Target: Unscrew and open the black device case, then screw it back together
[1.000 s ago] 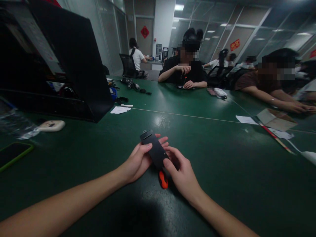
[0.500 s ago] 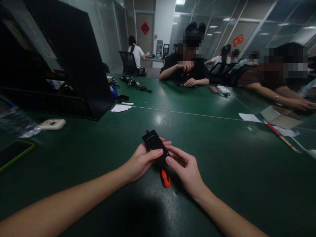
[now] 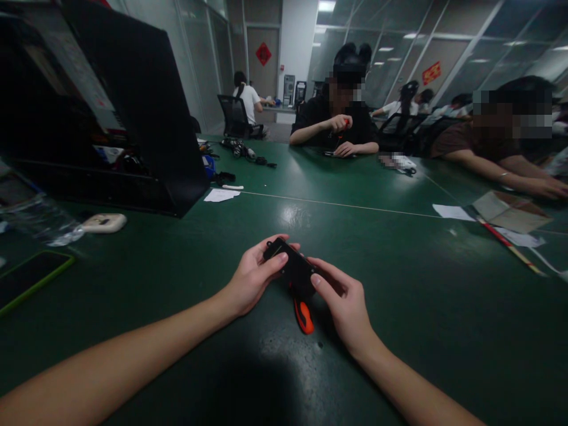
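A flat black rectangular case with a small loop at its far end and small dots like screws on its face is held tilted above the table. My left hand is closed around its far left end, thumb pressed on the top face. My right hand pinches the near right end, thumb on the edge and fingers behind. Under the case, an orange-and-black handle, like that of a screwdriver, lies on the table; its far end is hidden by the case.
On the green table, a large open black computer case stands at left. Nearby are a phone, clear plastic and a white object. Cables lie farther back. An open box is at right; people sit opposite.
The black case has turned so that its near end swings to the right. My left thumb has shifted toward the loop end. More of the orange-and-black handle shows.
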Action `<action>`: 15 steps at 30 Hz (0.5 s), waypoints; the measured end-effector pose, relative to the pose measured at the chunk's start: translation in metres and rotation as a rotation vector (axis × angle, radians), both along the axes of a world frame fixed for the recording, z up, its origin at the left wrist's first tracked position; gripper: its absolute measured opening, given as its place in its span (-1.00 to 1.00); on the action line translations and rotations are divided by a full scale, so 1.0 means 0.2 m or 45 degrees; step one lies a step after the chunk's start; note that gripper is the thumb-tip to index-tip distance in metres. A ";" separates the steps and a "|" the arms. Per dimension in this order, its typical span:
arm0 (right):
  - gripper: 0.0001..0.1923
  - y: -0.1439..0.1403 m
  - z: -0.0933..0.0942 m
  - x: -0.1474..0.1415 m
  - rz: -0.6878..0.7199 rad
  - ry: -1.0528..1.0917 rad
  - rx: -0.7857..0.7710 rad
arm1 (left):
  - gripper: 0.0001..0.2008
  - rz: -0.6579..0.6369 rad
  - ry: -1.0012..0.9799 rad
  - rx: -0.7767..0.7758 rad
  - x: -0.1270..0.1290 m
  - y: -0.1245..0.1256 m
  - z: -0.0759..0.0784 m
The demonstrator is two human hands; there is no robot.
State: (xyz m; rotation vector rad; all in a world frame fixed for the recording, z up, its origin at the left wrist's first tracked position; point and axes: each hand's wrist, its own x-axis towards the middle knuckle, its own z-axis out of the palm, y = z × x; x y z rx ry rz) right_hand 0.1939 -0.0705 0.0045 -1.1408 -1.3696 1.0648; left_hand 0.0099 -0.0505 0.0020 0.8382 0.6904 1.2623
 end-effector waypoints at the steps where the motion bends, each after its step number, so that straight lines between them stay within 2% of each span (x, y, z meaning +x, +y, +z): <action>1: -0.60 0.00 0.00 0.00 0.008 0.003 -0.003 | -0.50 0.024 0.004 0.005 0.00 0.00 0.00; 3: -0.60 0.00 0.01 0.00 0.016 0.002 -0.003 | -0.50 0.031 -0.001 0.027 0.00 -0.01 0.01; 8: -0.58 -0.01 0.00 0.00 -0.008 0.026 0.017 | -0.46 -0.135 -0.145 0.096 -0.02 0.01 -0.01; 11: -0.58 -0.01 -0.01 0.00 -0.028 0.017 0.000 | -0.55 -0.079 -0.110 0.075 -0.03 0.04 -0.03; 15: -0.61 -0.01 -0.02 0.00 -0.059 -0.045 -0.004 | -0.54 0.020 0.117 0.102 -0.04 0.07 -0.07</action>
